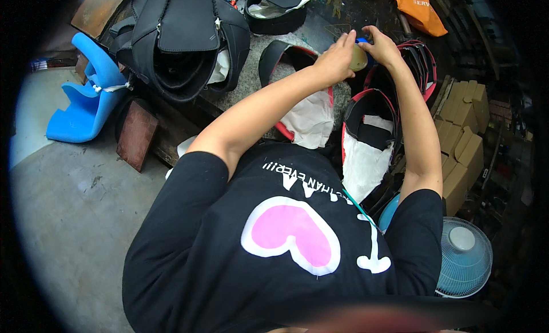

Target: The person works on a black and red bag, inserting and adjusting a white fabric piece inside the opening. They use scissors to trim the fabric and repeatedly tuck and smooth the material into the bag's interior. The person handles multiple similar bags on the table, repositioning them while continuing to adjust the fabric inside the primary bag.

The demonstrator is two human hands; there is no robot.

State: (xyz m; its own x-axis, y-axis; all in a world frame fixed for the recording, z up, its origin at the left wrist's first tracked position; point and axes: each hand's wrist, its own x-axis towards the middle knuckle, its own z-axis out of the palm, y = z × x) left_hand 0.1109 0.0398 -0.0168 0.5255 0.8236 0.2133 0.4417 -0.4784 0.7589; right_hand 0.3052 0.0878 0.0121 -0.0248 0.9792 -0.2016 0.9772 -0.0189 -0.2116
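Note:
At the far side of the worktable, my left hand (337, 59) is closed around a small rounded container with yellowish contents (358, 58). My right hand (382, 47) curls its fingers over a blue piece (363, 41) at the container's top, which looks like its cap. Below my left hand lies a black shoe upper with red edging and white lining (309, 118). A similar upper (369, 155) rests nearer to me, under my right forearm. More red-edged black uppers (420, 64) are bunched just right of my right hand.
Stacked black padded pieces (189, 24) fill the table's left side, with another black upper (277, 12) behind. A blue moulded form (94, 98) stands far left beside a brown board (137, 135). Cardboard boxes (460, 144), a fan (466, 256) and an orange bag (420, 10) are on the right.

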